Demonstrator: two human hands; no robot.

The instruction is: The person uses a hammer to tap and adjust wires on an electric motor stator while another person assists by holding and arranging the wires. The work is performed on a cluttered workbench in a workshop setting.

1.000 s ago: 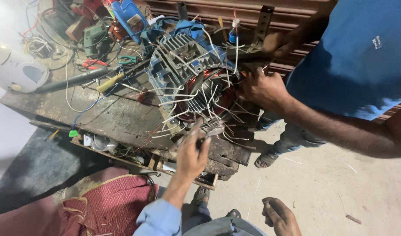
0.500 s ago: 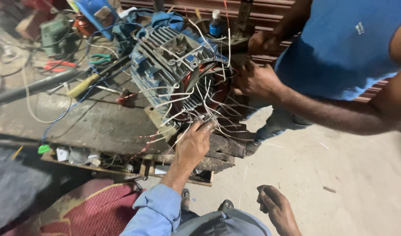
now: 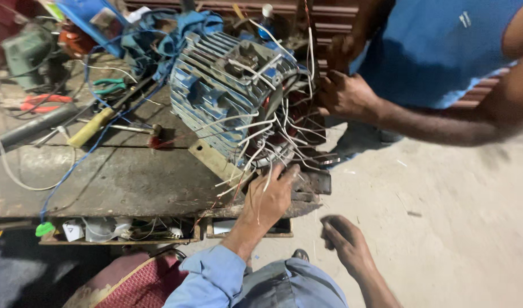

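While right hand (image 3: 344, 242) hangs free, left hand (image 3: 270, 197) touches motor (image 3: 227, 97) wires (image 3: 256, 142).

Finned blue-grey motor housing (image 3: 227, 91), tilted, white wires (image 3: 261, 148) spilling out

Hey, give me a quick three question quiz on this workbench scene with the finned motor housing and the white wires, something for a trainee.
1. True or false: the person's left hand is at the white wires hanging from the open end of the motor housing.
2. The person's right hand is: A) gripping the housing, B) empty and low over the floor, C) holding the yellow-handled tool.
3. Whose hand rests on the far side of the motor's open end?

Key
1. True.
2. B.
3. The co-worker's hand, from the person in the blue shirt.
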